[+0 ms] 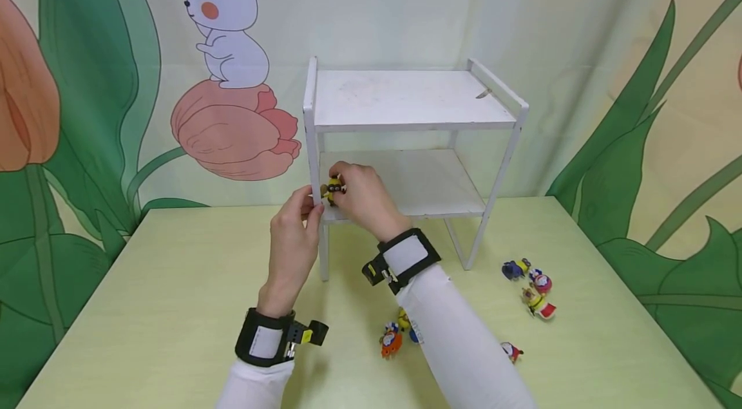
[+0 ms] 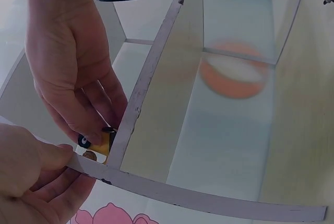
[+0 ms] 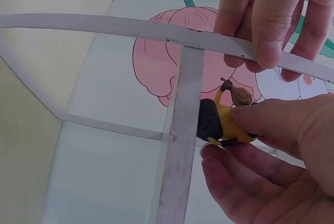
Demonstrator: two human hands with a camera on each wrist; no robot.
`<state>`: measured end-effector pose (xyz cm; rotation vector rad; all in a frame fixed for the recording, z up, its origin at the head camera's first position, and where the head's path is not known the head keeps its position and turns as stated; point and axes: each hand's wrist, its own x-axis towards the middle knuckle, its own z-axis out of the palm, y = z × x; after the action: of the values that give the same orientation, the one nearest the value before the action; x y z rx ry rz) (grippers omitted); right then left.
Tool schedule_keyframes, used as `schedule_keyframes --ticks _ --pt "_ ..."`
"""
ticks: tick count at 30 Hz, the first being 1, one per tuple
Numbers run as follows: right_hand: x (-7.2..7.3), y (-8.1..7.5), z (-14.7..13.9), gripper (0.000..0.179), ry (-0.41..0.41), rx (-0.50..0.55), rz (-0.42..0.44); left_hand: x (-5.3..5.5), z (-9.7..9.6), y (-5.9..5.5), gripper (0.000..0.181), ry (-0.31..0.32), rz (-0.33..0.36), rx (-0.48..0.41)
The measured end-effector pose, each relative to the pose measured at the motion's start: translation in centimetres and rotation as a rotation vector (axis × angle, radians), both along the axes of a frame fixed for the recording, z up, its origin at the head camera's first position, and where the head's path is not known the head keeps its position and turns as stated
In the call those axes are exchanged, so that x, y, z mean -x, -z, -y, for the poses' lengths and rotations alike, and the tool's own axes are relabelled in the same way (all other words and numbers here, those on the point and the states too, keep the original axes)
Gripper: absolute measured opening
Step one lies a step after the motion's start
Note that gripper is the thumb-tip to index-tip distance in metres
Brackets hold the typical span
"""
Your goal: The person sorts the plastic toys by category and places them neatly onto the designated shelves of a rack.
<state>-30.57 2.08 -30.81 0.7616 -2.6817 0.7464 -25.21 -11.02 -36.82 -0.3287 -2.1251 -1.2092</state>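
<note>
The black left wristband (image 1: 262,320) bears a white panel (image 1: 266,342), beside it a yellow-marked black camera (image 1: 316,333), below it a white sleeve (image 1: 257,384).

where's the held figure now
In the head view, the figure is at the left end of the lower shelf, in the right hand, near the left hand.

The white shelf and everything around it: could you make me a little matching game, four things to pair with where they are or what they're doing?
1. Left hand
2. Orange figure
3. Right hand
4. Printed rabbit

A. Pinching a yellow-and-black figure at the lower shelf
B. On the backdrop, atop a pink flower
C. Gripping a white upright post
D. On the table, beside the right sleeve

Pairs: 1-C, 2-D, 3-A, 4-B
</note>
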Motion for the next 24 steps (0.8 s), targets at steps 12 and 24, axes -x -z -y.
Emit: schedule_keyframes --ticks 12,24 --pt "-0.15 0.17 0.08 0.031 -0.003 0.032 0.001 -0.16 0.02 -0.10 0.033 0.001 0.005 -0.001" --pt "-0.37 0.23 -0.14 0.035 0.002 0.024 0.000 -0.12 0.03 -0.10 0.032 -0.001 0.008 0.003"
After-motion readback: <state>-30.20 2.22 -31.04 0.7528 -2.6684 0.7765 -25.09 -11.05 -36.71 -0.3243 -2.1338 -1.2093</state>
